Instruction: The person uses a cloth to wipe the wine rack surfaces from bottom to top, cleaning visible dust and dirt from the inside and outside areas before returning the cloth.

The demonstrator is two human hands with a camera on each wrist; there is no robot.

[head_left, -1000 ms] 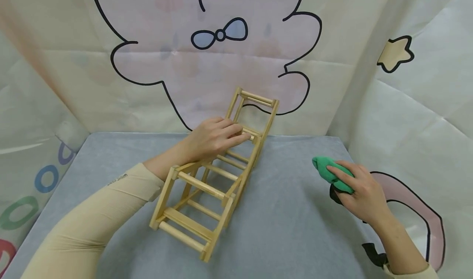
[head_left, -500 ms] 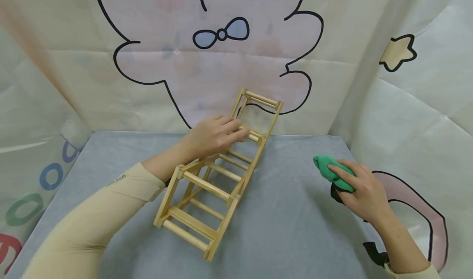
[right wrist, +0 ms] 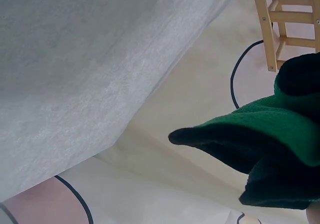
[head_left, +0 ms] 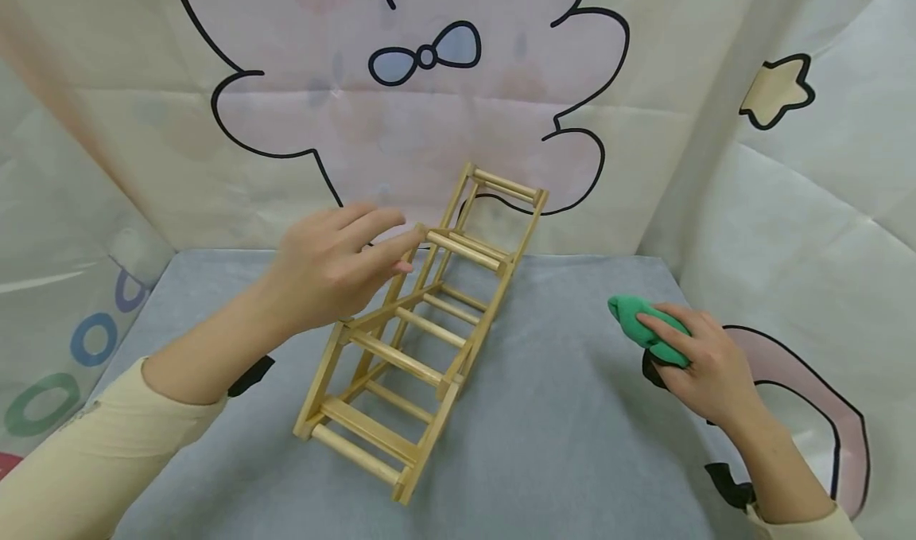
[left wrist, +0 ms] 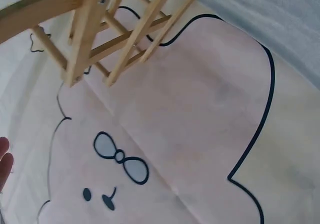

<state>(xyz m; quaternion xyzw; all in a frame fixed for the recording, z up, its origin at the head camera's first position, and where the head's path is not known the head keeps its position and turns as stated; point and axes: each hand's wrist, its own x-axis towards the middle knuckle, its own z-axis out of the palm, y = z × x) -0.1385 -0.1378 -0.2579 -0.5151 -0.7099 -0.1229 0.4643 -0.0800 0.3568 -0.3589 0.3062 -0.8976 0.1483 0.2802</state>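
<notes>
A light wooden rack [head_left: 368, 430] with round rungs and a raised back stands aslant on the table. Over its left side is my left hand [head_left: 339, 266], fingers fairly straight, the foremost fingertip overlapping the end of an upper rung in the head view. In the left wrist view the rack [left wrist: 80, 43] fills the upper left, and only two fingertips [left wrist: 5, 164] show at the left edge. My right hand [head_left: 708, 369] grips a bunched green cloth [head_left: 637, 321] off to the right. Folds of this cloth [right wrist: 285, 129] hang large in the right wrist view.
A grey-blue cloth covers the table [head_left: 544, 429]. Behind it rises a backdrop [head_left: 658, 150] printed with a cartoon animal and bow tie. Printed side sheets [head_left: 809, 230] stand left and right. A black strap [head_left: 250, 375] shows under my left wrist.
My left hand has come off the rack's upper rung and moved left and toward me, uncovering the rungs. My right hand with the green cloth has barely moved.
</notes>
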